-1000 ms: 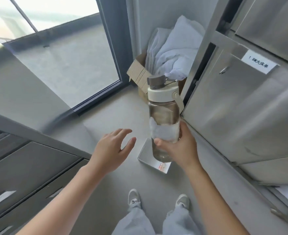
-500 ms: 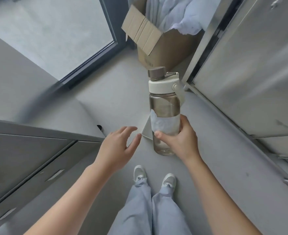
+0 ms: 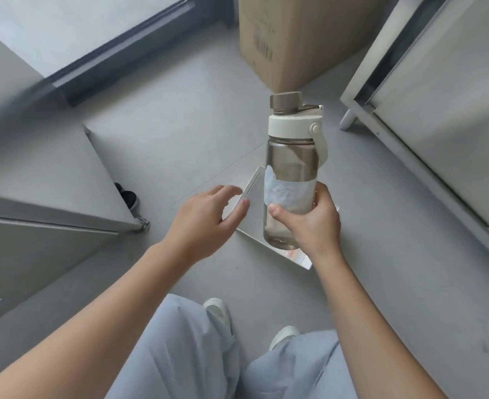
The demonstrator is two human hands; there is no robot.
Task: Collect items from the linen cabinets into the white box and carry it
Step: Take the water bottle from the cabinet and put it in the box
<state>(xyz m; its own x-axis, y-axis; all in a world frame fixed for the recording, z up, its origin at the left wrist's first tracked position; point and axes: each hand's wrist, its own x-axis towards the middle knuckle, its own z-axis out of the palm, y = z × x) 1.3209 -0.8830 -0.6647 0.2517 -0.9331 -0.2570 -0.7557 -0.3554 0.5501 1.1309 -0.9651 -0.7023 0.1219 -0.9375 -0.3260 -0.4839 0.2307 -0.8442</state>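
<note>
The view has tipped down since a second ago, bringing the white box (image 3: 253, 223) on the floor beneath the water bottle (image 3: 291, 174) clenched in the right hand (image 3: 314, 223), left hand (image 3: 206, 220) released, probably about to lower it in.

Soft, even daylight, brightest at the window (image 3: 73, 27) around 11 o'clock, faint shadows on the grey floor (image 3: 180, 133), dull sheen on the steel cabinet door (image 3: 453, 116) at 2 o'clock, wide-angle bending toward the edges, motion blur at 9 o'clock, centre fairly sharp
</note>
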